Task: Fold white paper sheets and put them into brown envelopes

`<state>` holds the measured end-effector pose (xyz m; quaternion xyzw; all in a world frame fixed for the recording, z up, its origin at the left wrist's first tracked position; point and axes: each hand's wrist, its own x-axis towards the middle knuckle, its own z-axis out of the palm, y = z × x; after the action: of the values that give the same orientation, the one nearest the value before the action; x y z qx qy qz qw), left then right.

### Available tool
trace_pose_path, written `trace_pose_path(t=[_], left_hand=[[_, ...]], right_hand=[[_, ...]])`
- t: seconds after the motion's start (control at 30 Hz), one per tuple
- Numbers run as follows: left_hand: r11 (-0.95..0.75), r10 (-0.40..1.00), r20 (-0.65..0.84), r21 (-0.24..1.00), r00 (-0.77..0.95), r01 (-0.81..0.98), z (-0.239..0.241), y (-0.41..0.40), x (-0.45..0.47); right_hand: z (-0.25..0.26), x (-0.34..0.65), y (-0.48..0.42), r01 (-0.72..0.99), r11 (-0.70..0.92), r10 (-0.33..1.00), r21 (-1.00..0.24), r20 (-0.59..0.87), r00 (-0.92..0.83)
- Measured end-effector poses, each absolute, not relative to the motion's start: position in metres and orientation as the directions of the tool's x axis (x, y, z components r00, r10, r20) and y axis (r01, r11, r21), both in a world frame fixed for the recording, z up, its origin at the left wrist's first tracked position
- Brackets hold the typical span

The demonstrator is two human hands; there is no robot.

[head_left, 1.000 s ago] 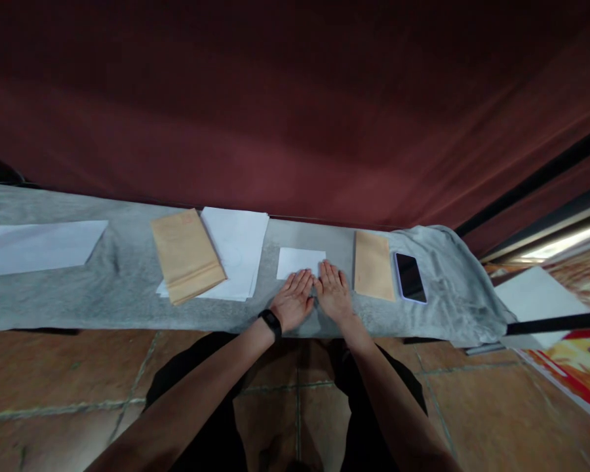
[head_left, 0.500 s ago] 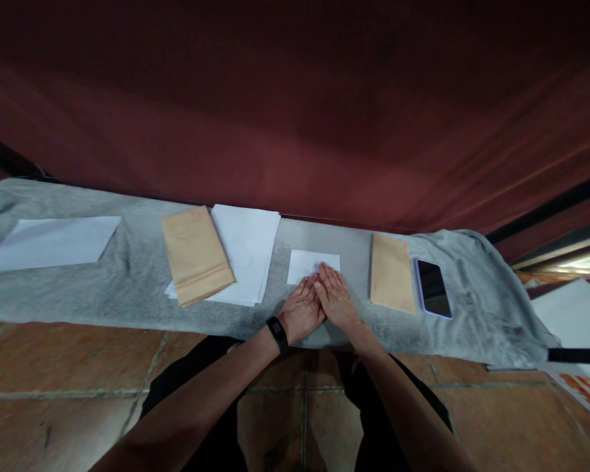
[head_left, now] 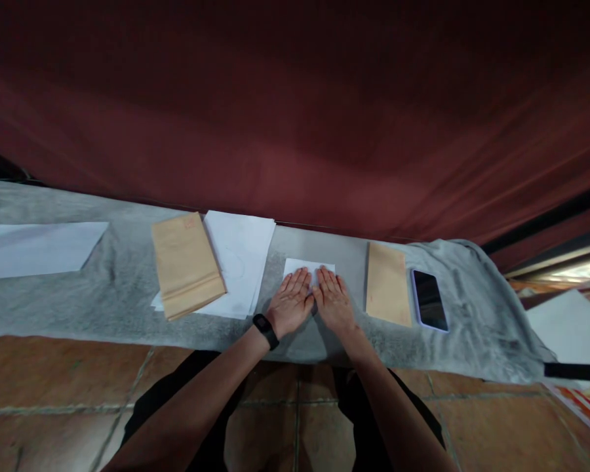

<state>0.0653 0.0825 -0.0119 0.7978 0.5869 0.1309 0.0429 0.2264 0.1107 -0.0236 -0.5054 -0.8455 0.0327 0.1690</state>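
Note:
A small white sheet of paper [head_left: 299,263], seemingly folded, lies on the grey cloth in front of me. My left hand [head_left: 291,306], with a black band on its wrist, rests flat on the paper's left part, fingers stretched forward. Flat on the right part of the same paper lies my right hand [head_left: 333,303], its fingers extended too. The two thumbs are close together at the middle. Both hands cover most of the paper's near side; only its far edge shows.
Left of my hands, a stack of brown envelopes [head_left: 187,262] overlaps white sheets [head_left: 240,255]. Another white sheet [head_left: 44,249] lies far left. To the right are a single brown envelope [head_left: 387,282] and a phone [head_left: 429,300]. A dark red curtain [head_left: 285,164] hangs behind the cloth-covered bench [head_left: 128,288].
My hands, overlapping before, have moved apart and now lie side by side, farther forward over the paper. The whole view has shifted slightly.

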Motion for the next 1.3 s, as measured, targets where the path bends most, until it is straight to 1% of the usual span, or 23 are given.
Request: trace_pose_path(t=[0.3, 0.53, 0.7, 0.83, 0.9, 1.0, 1.07, 1.17, 1.3], left_hand=[[-0.202, 0.97, 0.175, 0.178, 0.171, 0.963, -0.015, 0.103, 0.056], [-0.136, 0.98, 0.17, 0.169, 0.107, 0.976, -0.017, 0.111, 0.05], [-0.108, 0.984, 0.16, 0.17, 0.081, 0.979, -0.014, 0.114, 0.047], [-0.093, 0.977, 0.204, 0.19, 0.054, 0.977, -0.011, 0.11, 0.052], [-0.18, 0.965, 0.226, 0.2, 0.134, 0.963, -0.01, 0.105, 0.06], [-0.409, 0.906, 0.21, 0.214, 0.367, 0.887, -0.008, 0.092, 0.074], [-0.511, 0.857, 0.197, 0.223, 0.475, 0.83, -0.007, 0.085, 0.082], [-0.568, 0.823, 0.193, 0.233, 0.534, 0.79, -0.005, 0.079, 0.087], [-0.593, 0.805, 0.188, 0.247, 0.563, 0.766, -0.003, 0.077, 0.087]], right_hand=[[-0.027, 0.231, 0.118, 0.887, 0.413, 0.895, -0.208, 0.272, -0.353], [-0.027, 0.243, 0.119, 0.907, 0.377, 0.901, -0.186, 0.299, -0.313], [-0.03, 0.247, 0.118, 0.906, 0.374, 0.901, -0.196, 0.31, -0.304], [-0.031, 0.25, 0.122, 0.9, 0.363, 0.91, -0.243, 0.3, -0.286], [-0.031, 0.254, 0.127, 0.88, 0.372, 0.911, -0.297, 0.3, -0.284], [-0.028, 0.263, 0.138, 0.827, 0.4, 0.907, -0.395, 0.298, -0.296], [-0.025, 0.267, 0.143, 0.802, 0.4, 0.911, -0.443, 0.284, -0.298], [-0.021, 0.269, 0.148, 0.782, 0.416, 0.908, -0.464, 0.254, -0.332], [-0.017, 0.268, 0.149, 0.745, 0.488, 0.872, -0.456, 0.212, -0.441]])
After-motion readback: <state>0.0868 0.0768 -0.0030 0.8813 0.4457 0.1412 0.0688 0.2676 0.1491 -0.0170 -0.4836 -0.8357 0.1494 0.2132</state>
